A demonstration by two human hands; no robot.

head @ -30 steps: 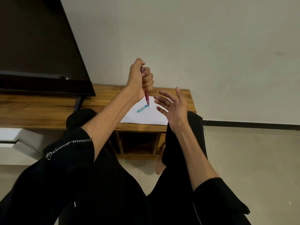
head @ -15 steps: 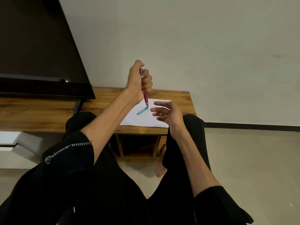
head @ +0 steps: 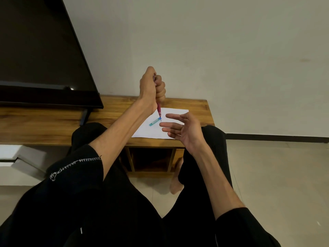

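1. Low brown wooden bench [head: 53, 125]: beneath both hands.
2. White rectangular paper sheet [head: 151, 133]: flat on the bench, under the left fist.
3. Left hand [head: 151, 88]: clenched around the pen barrel. Right hand [head: 185, 129]: released, fingers loosely spread, holding nothing.
4. Slim pink plastic pen [head: 159, 110]: hangs tip-down below the left fist; probably light, stiff, smooth; best gripped mid-barrel.
5. Small teal plastic tube [head: 155, 121]: on the sheet, beneath the pen tip, beside the right fingertips; contact cannot be told.

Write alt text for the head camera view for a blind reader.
A person's left hand grips a pink pen in its fist, tip down, over a white paper sheet on a wooden cabinet. The right hand hovers open near a small teal stick lying on the sheet.
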